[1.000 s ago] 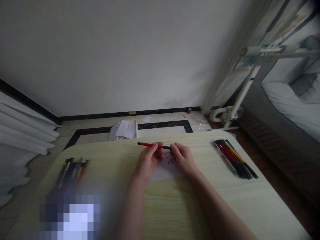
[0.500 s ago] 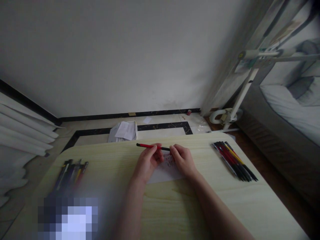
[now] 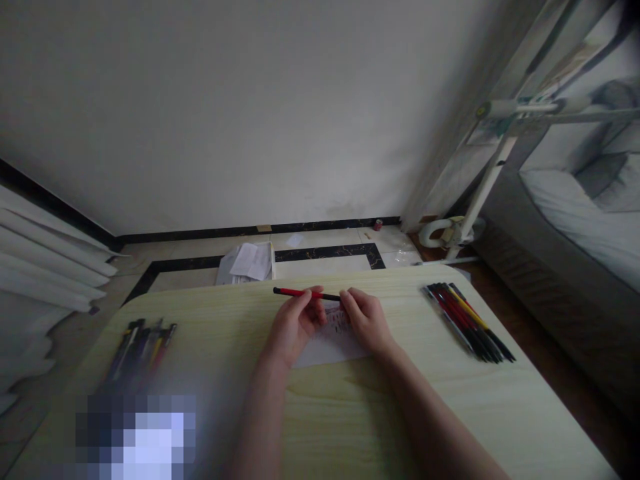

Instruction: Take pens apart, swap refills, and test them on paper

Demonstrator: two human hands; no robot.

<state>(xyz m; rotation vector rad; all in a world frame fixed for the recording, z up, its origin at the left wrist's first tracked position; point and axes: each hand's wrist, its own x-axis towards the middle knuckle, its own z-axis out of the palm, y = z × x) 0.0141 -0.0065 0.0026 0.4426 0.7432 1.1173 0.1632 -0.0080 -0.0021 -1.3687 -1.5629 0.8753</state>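
Note:
Both my hands hold one red and black pen (image 3: 295, 292) level above the far middle of a light wooden table (image 3: 350, 413). My left hand (image 3: 295, 325) pinches the pen near its middle, fingers closed. My right hand (image 3: 364, 318) grips the pen's black right end, fingers curled. Under the hands lies a white sheet of paper (image 3: 330, 347) with scribbled marks on it.
A row of red, black and yellow pens (image 3: 467, 321) lies at the table's right. Another bunch of pens (image 3: 143, 347) lies at the left. Papers (image 3: 250, 260) sit on the tiled floor beyond the table. A bed and a white stand are at the right.
The view has shifted slightly. My hands and the pen stay in nearly the same place.

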